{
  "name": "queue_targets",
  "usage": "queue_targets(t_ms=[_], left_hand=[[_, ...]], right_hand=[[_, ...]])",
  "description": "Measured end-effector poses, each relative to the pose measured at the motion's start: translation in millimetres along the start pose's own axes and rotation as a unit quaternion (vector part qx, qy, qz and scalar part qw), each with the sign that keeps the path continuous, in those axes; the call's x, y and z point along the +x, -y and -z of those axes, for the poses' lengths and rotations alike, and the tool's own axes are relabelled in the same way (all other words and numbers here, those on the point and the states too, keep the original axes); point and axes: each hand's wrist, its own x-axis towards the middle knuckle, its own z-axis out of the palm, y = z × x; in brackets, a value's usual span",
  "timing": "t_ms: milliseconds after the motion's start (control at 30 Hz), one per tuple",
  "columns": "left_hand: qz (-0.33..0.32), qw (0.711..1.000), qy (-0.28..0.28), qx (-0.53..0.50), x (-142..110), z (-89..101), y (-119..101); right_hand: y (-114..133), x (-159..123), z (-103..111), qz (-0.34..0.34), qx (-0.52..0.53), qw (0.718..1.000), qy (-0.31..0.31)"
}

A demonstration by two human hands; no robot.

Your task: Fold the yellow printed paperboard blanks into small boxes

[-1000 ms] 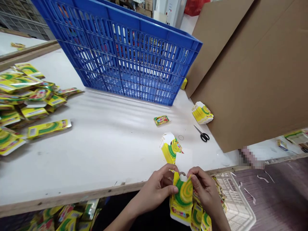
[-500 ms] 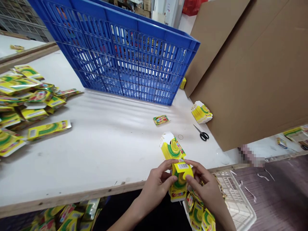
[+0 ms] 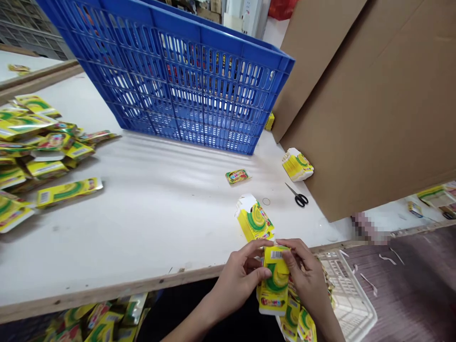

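Note:
Between my two hands is a small yellow and green printed carton (image 3: 275,285), upright, its barcode end at the top. My left hand (image 3: 245,270) pinches its left side with thumb and fingers. My right hand (image 3: 308,275) grips the upper right, the thumb pressing on the barcode flap. Just beyond my fingers, a stack of flat yellow cartons (image 3: 254,218) lies on the white table (image 3: 153,213). Below my right hand, several similar cartons sit in a white basket (image 3: 356,294), partly hidden by the hand.
A blue crate (image 3: 171,76) stands at the back, beside large cardboard sheets (image 3: 370,104). Black-handled scissors (image 3: 301,199), another carton stack (image 3: 298,165) and a small printed packet (image 3: 237,176) lie on the table. A heap of cartons (image 3: 53,142) lies left; more fill a container below the table edge.
The barcode flap stood folded forward and is now pressed down flush at the carton's top. Both hands and the carton have shifted slightly down and right in view.

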Motion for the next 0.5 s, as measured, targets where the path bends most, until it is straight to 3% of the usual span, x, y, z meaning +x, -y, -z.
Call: queue_targets(t_ms=[133, 233, 300, 367, 500], left_hand=[[-0.020, 0.999, 0.014, 0.046, 2.4, -5.2, 2.7], [-0.071, 0.984, -0.121, 0.112, 7.5, 4.9, 6.8], [-0.069, 0.967, -0.220, 0.104, 13.6, 16.2, 12.7], [-0.022, 0.965, -0.258, 0.053, 21.5, 26.5, 20.1], [0.058, 0.970, -0.232, -0.044, 40.1, 37.1, 30.5]], right_hand=[[-11.8, -3.5, 36.0, -0.003, -0.074, 0.997, 0.008], [-28.4, -4.0, 76.7, 0.003, -0.235, 0.969, -0.077], [-38.3, -3.3, 93.7, -0.002, -0.293, 0.948, -0.126], [-43.9, -2.0, 94.2, -0.013, -0.290, 0.950, -0.113], [-45.2, 4.1, 63.2, -0.022, -0.218, 0.973, -0.073]])
